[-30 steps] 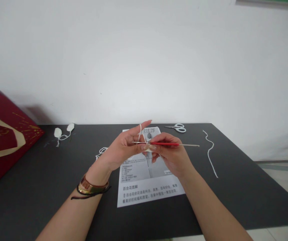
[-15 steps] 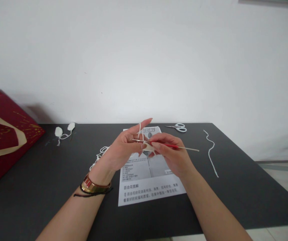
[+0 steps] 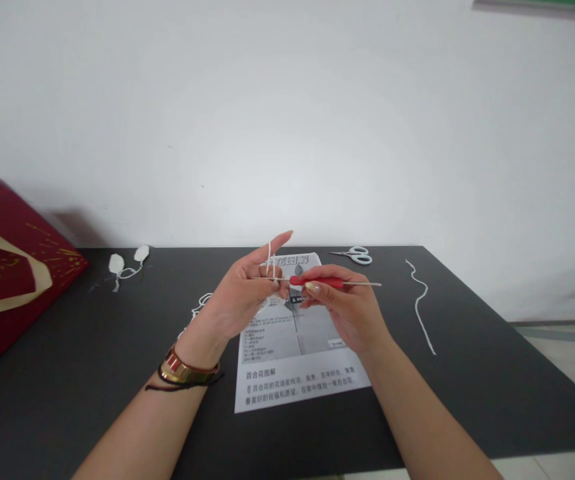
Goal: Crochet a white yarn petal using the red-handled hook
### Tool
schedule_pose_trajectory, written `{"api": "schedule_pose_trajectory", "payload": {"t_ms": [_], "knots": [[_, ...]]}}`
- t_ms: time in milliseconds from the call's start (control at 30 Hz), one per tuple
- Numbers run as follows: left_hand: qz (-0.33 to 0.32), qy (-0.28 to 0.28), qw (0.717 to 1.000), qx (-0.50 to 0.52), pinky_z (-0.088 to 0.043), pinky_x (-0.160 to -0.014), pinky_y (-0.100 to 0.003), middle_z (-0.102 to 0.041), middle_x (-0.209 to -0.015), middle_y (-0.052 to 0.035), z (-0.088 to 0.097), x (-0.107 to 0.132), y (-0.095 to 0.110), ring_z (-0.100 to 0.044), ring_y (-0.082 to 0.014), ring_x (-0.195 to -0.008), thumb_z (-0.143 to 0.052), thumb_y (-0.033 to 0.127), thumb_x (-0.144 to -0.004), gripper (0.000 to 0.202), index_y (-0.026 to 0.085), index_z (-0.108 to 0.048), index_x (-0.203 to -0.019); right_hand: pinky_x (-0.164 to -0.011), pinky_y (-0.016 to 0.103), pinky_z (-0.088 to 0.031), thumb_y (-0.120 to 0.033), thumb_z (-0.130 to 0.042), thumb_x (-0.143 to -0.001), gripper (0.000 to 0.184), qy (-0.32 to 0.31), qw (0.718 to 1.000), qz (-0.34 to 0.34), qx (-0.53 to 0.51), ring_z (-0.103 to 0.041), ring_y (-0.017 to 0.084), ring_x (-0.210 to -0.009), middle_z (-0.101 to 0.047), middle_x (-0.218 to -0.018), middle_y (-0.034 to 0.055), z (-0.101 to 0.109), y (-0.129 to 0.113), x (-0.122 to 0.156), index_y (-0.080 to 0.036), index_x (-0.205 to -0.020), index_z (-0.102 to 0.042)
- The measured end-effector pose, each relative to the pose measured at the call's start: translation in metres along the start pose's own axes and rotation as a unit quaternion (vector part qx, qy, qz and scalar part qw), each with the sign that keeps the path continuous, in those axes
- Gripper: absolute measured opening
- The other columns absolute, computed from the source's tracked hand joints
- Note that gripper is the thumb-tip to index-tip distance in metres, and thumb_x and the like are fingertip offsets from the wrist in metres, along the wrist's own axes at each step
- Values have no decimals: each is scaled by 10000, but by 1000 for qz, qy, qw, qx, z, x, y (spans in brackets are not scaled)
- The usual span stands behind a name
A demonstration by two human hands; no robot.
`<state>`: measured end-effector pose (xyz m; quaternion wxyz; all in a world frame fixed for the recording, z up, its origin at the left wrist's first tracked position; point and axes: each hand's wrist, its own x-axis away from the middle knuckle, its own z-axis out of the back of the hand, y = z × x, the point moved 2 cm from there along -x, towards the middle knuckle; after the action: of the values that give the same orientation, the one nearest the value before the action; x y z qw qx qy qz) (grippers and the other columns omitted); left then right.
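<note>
My right hand (image 3: 347, 307) pinches a crochet hook (image 3: 327, 282) with a red grip and a thin metal shaft, held level above the table. Its tip reaches into my left hand (image 3: 242, 297), whose forefinger points up with white yarn (image 3: 269, 257) looped over it while thumb and other fingers pinch the yarn work at the hook. The yarn trails down to the table by my left wrist, which wears a gold watch (image 3: 185, 370) and a dark cord. Under both hands lies a printed instruction sheet (image 3: 292, 373).
On the dark table (image 3: 67, 373) lie small scissors (image 3: 355, 255) at the back, a loose white yarn strand (image 3: 420, 303) at the right, and two small white crocheted pieces (image 3: 127, 261) at the back left. A red gift bag (image 3: 2, 267) stands at the left edge. A white wall rises behind.
Both hands have shifted slightly left and up. The hook has levelled out and slid left, so more of its red grip shows between my hands.
</note>
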<state>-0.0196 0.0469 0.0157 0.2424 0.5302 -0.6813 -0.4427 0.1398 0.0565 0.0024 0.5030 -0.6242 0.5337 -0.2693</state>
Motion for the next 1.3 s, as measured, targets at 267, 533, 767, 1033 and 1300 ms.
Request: {"api": "schedule_pose_trajectory", "payload": {"t_ms": [267,533,767,1033,1300], "knots": [[-3,-38,999,-6,-349,-605,-241,-577,-646,15,2,2,4,-535,-109,-623,-596,29,-773,679,234,-387,-1386,-552,226,-573,-200,-753,-692,134,-7,999,3,-38,-653,121,-629,-748,-776,34,4,-6,-1,-180,-823,-733],[-8,-96,995,-7,-323,-574,-267,-604,-703,-28,1,3,7,-549,-160,-677,-600,113,-792,694,213,-323,-1420,-537,210,-581,-267,-716,-741,112,1,996,13,-92,-643,107,-598,-744,-763,30,6,-6,0,-177,-808,-723],[-13,-99,995,-20,-347,-602,-273,-599,-743,-25,0,7,9,-553,-167,-701,-633,144,-783,753,267,-276,-1435,-552,210,-590,-228,-686,-776,101,-1,988,-12,-151,-629,94,-574,-727,-709,21,6,-6,2,-158,-847,-700],[-31,-106,994,-12,-373,-632,-279,-615,-778,-32,-2,8,9,-554,-168,-730,-598,102,-793,775,321,-231,-1439,-549,196,-592,-215,-705,-762,105,26,975,-45,-215,-629,85,-571,-721,-704,25,2,-4,7,-152,-843,-687],[-71,-113,991,-6,-425,-630,-258,-603,-759,-13,-7,9,10,-554,-139,-701,-588,57,-784,729,329,-322,-1406,-547,198,-594,-272,-709,-760,141,51,967,-34,-248,-619,87,-556,-693,-661,3,-3,-8,8,-154,-836,-696]]}}
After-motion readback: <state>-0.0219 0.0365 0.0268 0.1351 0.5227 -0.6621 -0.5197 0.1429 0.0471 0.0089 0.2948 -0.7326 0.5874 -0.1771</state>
